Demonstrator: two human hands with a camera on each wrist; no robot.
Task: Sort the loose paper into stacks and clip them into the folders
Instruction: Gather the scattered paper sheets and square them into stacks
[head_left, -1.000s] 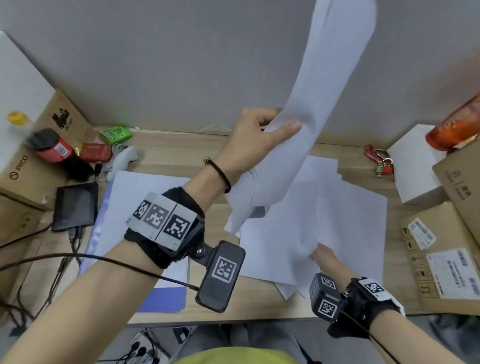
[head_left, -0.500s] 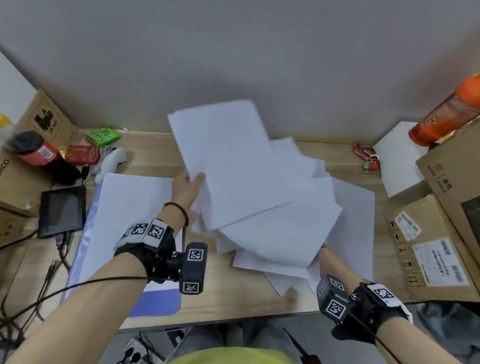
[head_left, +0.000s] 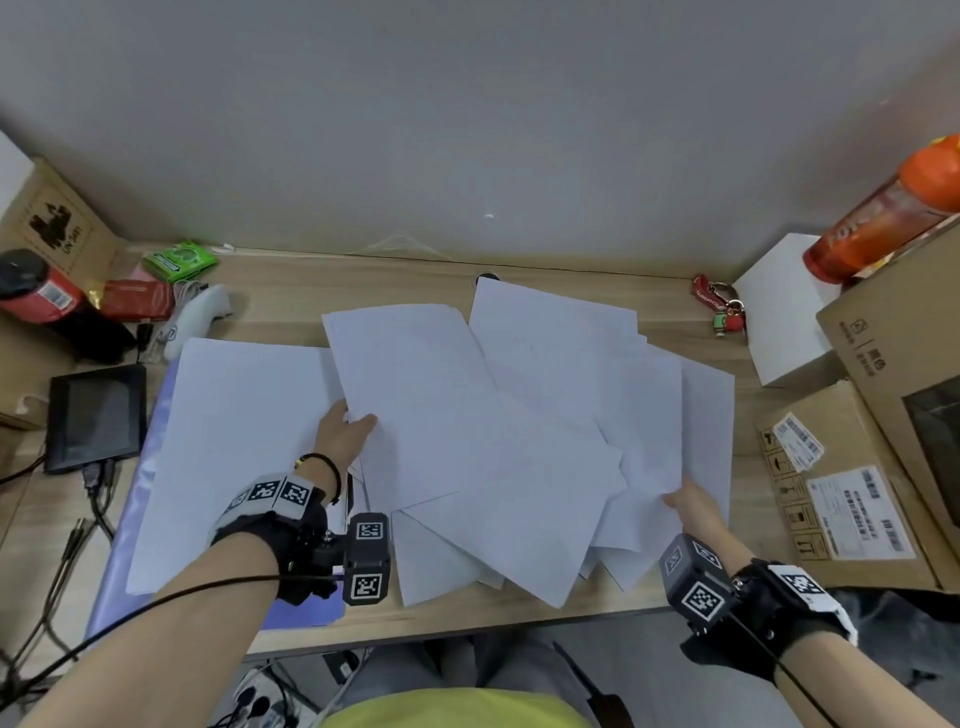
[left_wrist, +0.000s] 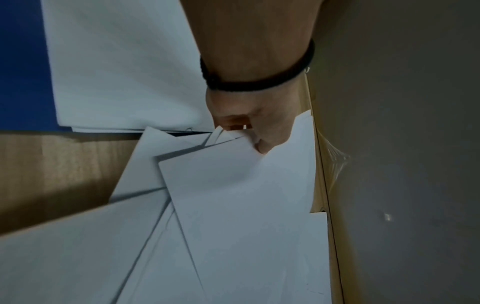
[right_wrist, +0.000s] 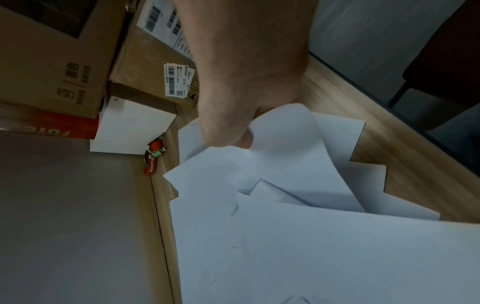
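Boxes (head_left: 852, 499) and tablet (head_left: 96, 415) flank loose paper (head_left: 519, 441) both hands grip.

left hand (head_left: 343, 434) fingers: hidden under loose white paper sheets (head_left: 498, 436)
blue flat folder (head_left: 132, 525): mostly covered by paper
orange bottle (head_left: 883, 208): cut off

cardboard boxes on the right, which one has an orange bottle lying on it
The tall box at the far right edge: the orange bottle lies on top of it. The lower box, nearer the person, carries only shipping labels.

Fanned loose white sheets (head_left: 519, 441) beside stacked paper (head_left: 234, 441) on blue folder (head_left: 135, 519)
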